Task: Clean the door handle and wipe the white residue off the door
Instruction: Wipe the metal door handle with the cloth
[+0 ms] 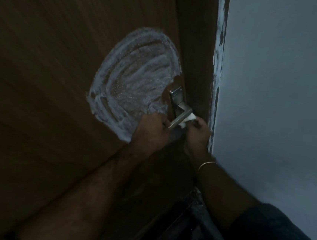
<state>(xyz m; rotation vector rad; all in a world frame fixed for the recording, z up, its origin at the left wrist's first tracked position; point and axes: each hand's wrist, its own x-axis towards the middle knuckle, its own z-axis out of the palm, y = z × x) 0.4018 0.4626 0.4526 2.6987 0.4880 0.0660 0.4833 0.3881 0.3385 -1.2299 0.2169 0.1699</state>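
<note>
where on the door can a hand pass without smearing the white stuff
Bare door wood lies left of and above the white residue, and below it beside the left forearm. Crowded: the strip between residue and door frame, where door handle, left hand, right hand and white cloth bunch.

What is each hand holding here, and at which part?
The left hand grips the door handle at the lever's free end. The right hand pinches a small bunched white cloth in its fingertips, against the lever's side.
</note>
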